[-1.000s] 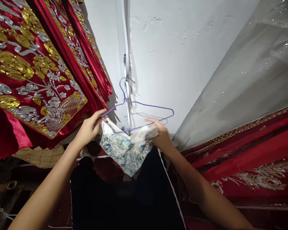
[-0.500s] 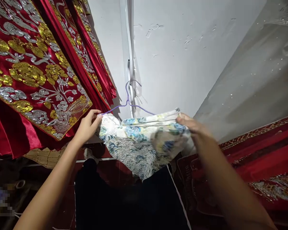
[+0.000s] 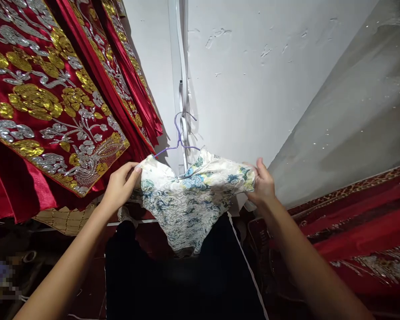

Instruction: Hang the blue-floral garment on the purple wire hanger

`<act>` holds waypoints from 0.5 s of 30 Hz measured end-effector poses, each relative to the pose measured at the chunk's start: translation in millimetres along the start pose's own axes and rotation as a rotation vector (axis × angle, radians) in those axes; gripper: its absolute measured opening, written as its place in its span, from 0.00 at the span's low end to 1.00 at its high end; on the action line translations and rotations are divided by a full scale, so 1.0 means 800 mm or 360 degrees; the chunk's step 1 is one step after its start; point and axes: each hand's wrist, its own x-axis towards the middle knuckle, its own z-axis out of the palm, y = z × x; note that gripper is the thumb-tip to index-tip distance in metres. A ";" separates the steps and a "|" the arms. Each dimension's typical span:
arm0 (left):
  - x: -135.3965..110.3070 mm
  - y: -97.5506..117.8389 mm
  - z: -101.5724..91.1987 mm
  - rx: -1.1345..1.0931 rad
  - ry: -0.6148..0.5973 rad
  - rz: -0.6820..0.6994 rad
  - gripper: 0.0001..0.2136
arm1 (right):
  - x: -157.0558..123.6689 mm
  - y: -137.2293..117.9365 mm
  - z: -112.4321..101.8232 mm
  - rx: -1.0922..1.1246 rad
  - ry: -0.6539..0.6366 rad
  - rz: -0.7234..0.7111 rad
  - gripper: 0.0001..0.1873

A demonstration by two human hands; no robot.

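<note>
- Left hand point(image 3: 120, 186): fingers curled and pinched shut on the left shoulder edge of the floral garment point(image 3: 190, 200); thumb on top, forearm bare and rising from the lower left.
- Right hand point(image 3: 262, 184): closed on the garment's right shoulder edge, fingers wrapped over the cloth, thumb raised; forearm bare and reaching up from the lower right.
- Floral garment: cream brocade with blue, green and yellow pattern; stretched between both hands, draped over the purple wire hanger point(image 3: 178, 140); its lower part tapers down to a point in the middle.
- Purple wire hanger: only hook and upper arms show above the cloth; hook caught on a fitting on the white strip point(image 3: 177, 66) running up the white wall point(image 3: 246, 80).
- Black cloth point(image 3: 173, 280): hangs below the garment, white piping down its right edge.
- Red embroidered hangings point(image 3: 50, 102): gold and silver floral work, upper left, just beside the left hand.
- Red embroidered fabric point(image 3: 363, 222): lower right, under a clear plastic sheet point(image 3: 353, 111).
</note>
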 end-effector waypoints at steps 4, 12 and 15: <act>0.030 0.022 0.006 -0.0059 0.0168 0.0069 0.15 | -0.003 -0.048 0.029 -0.0032 -0.0048 -0.0032 0.24; 0.045 0.048 0.035 -0.0404 0.0164 0.0263 0.17 | -0.065 -0.056 0.083 -0.0749 -0.1539 -0.0054 0.24; 0.011 0.066 0.037 -0.0514 -0.0160 0.0485 0.17 | -0.063 -0.003 0.066 -0.1416 -0.1085 -0.0350 0.24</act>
